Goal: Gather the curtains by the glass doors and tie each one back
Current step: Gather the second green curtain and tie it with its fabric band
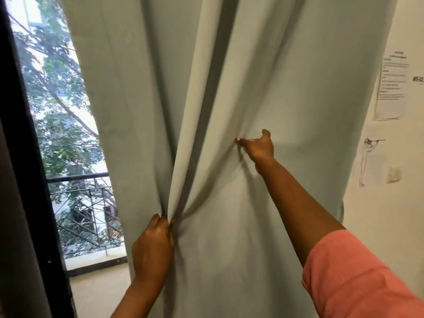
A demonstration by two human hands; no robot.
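Note:
A pale grey-green curtain (286, 76) hangs in long folds across the middle of the view. My left hand (153, 244) grips a bunched fold of it low down, near its left edge. Higher and to the right, my right hand (259, 148) pinches a tuck of the same fabric, with creases radiating from the fingers. A thin tie-back cord hangs from a metal wall hook (370, 141) on the wall to the right of the curtain.
The black frame of the glass door (16, 134) stands at the left, with a balcony railing (80, 180) and trees beyond. A white wall on the right carries a printed sheet (392, 88). Tiled floor shows at bottom left.

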